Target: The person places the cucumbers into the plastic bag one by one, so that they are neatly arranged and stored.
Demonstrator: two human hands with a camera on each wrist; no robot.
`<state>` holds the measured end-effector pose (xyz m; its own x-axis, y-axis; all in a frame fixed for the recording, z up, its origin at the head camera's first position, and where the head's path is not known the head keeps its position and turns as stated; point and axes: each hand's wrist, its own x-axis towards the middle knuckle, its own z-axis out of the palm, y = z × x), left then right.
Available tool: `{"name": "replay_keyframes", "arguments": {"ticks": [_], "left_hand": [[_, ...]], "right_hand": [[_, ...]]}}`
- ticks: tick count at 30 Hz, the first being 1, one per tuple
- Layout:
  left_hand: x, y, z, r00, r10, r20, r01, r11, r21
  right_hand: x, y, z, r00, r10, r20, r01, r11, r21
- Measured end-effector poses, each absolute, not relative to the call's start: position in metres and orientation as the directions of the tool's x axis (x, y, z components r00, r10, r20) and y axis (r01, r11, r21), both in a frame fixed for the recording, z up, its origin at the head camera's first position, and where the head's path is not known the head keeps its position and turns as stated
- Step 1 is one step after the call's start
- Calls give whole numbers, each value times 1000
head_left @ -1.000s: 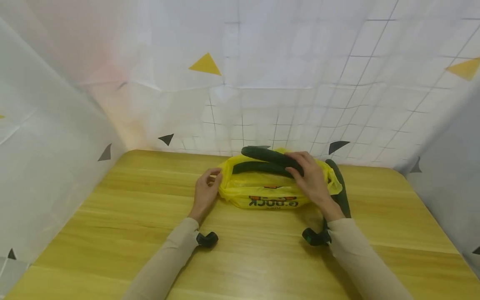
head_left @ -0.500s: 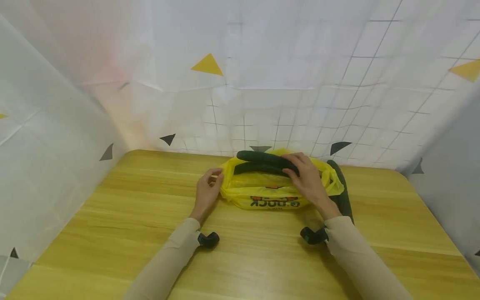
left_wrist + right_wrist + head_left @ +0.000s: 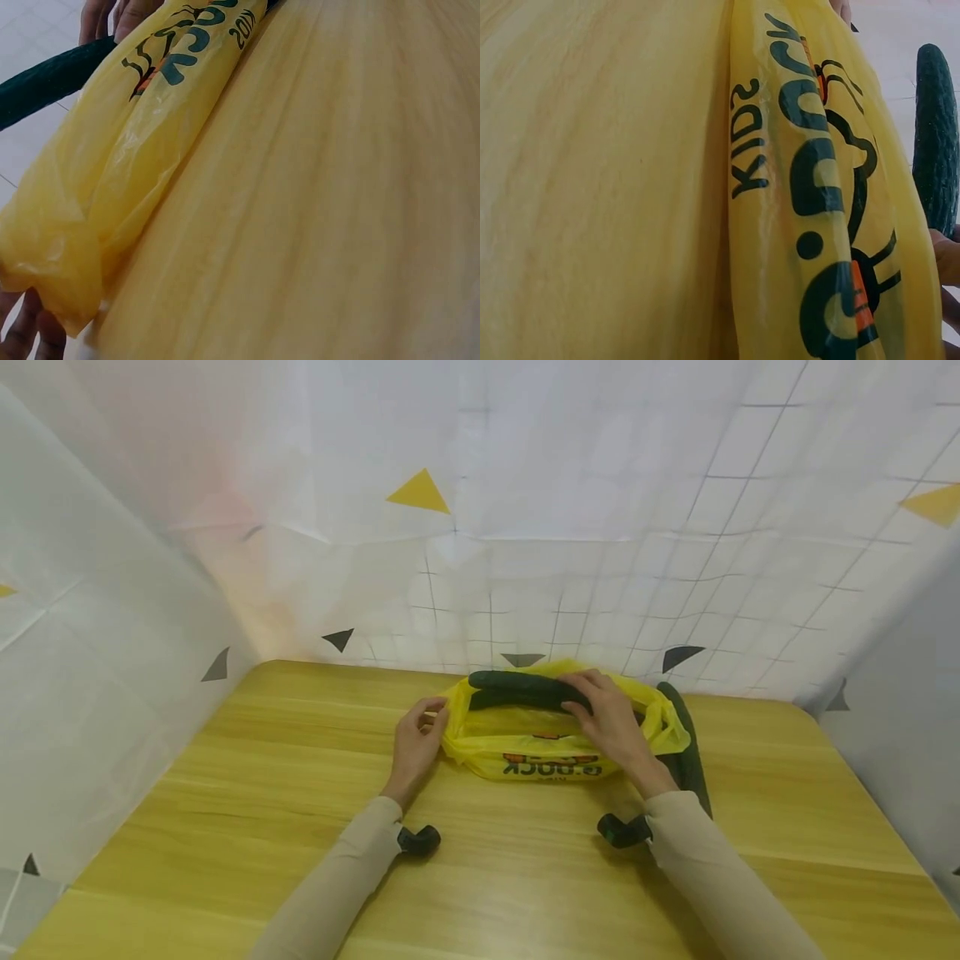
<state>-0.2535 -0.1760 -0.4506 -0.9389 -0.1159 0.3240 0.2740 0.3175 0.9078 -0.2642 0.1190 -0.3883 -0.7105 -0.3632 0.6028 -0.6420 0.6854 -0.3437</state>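
Note:
A yellow plastic bag (image 3: 480, 753) with dark lettering lies on the table, its mouth spread wide. My left hand (image 3: 414, 747) pinches the bag's left rim. With my right hand (image 3: 617, 727) I grip a dark green cucumber (image 3: 510, 680) near its right end, over the bag's mouth. Just below it, a second cucumber (image 3: 498, 700) shows inside the bag, partly covered. A third cucumber (image 3: 693, 760) lies outside, right of the bag, partly behind my right forearm. The held cucumber (image 3: 935, 135) rises beyond the printed bag in the right wrist view.
The wooden table (image 3: 510, 893) reaches back to a white sheet wall (image 3: 360, 585) close behind the bag. White sheets also stand at both sides. Dark camera mounts (image 3: 420, 841) stick out from both wrists.
My right hand has lowered the held cucumber and shifted slightly left, so it now lies closer to the one in the bag. The left hand keeps its place on the rim.

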Motion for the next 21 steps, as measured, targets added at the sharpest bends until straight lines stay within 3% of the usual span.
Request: {"name": "replay_keyframes", "arguments": {"ticks": [21], "left_hand": [[-254,-176,-451,-919,-157,363,308,290,906]], "right_hand": [[-265,111,-392,-735,-411,539,-632,702,-327]]}}
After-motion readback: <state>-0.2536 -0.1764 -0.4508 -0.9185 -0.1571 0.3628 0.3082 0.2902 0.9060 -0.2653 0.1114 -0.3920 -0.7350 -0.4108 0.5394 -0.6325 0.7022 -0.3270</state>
